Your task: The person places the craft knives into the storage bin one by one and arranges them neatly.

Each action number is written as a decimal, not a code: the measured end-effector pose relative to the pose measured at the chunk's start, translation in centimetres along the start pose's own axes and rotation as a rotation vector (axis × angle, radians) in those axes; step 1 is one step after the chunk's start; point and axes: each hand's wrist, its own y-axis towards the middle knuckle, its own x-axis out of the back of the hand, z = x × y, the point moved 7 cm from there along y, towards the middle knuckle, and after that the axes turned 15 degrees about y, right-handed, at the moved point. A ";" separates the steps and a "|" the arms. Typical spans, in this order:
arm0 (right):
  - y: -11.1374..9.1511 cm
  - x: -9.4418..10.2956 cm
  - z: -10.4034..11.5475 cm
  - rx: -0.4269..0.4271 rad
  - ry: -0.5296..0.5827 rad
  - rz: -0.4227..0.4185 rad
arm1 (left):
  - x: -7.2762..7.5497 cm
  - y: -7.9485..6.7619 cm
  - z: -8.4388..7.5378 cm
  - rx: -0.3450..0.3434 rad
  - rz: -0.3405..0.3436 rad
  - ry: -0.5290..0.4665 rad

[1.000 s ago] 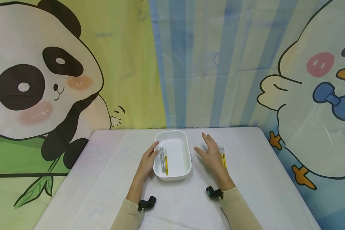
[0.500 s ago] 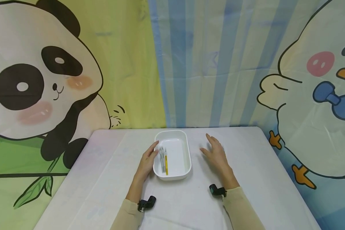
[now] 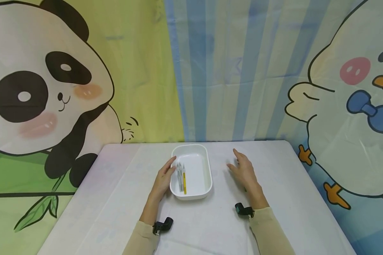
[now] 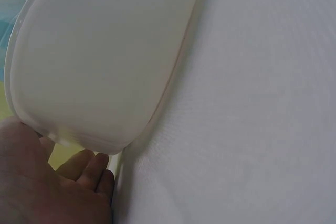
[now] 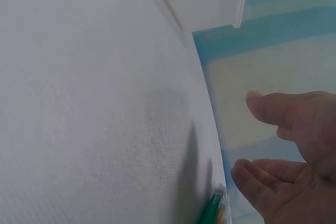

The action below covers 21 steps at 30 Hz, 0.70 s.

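Observation:
A white oblong tray (image 3: 207, 191) stands on the table with slim pen-like sticks (image 3: 181, 180) in its left half, several silver and one yellow (image 3: 184, 182). My left hand (image 3: 161, 180) rests against the tray's left side, thumb and fingertips at its rim and outer wall; the left wrist view shows the loosely bent fingers (image 4: 94, 169) by the wall. To the right of the tray, my right hand (image 3: 245, 173) hovers with thumb and fingers spread and nothing between them. Below it in the right wrist view lie a green clear-capped pen (image 5: 212, 208) and an orange one (image 5: 222, 212), mostly out of frame.
A white cloth covers the table (image 3: 121, 212). Curtains printed with a panda (image 3: 67, 81) and a white bird (image 3: 344, 148) hang behind and beside it. Each wrist carries a small black camera (image 3: 162, 225).
My right hand has moved to the right, away from the tray, and now covers the two yellow pen-like sticks seen beside it a second ago. The left hand and tray have stayed put.

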 end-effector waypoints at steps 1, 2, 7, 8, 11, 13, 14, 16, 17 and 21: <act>0.0 0.1 0.0 0.003 -0.003 -0.001 | 0.0 0.0 0.0 -0.002 0.000 -0.002; -0.1 0.3 0.0 0.004 0.000 -0.002 | 0.0 0.0 0.0 -0.003 0.001 -0.003; -0.2 0.7 -0.4 -0.011 -0.001 0.007 | 0.0 0.0 0.0 0.003 0.008 -0.006; -0.2 0.8 -0.5 -0.016 -0.005 0.010 | 0.0 0.0 0.0 0.007 0.009 -0.005; -0.3 1.0 -0.7 -0.033 -0.015 0.016 | -0.1 0.0 0.0 0.017 0.016 -0.005; -0.4 1.2 -0.8 -0.047 -0.016 0.018 | -0.1 0.1 0.0 0.029 0.022 0.002; -0.4 1.2 -0.9 -0.054 -0.016 0.019 | -0.1 0.1 0.0 0.036 0.024 0.004; -0.4 1.4 -0.9 -0.064 -0.016 0.020 | -0.1 0.1 0.1 0.045 0.027 0.004; -0.4 1.4 -1.0 -0.070 -0.018 0.021 | -0.1 0.1 0.1 0.047 0.028 0.003; -0.3 1.6 -1.0 -0.082 -0.020 0.025 | 0.0 0.1 0.0 0.040 0.020 0.002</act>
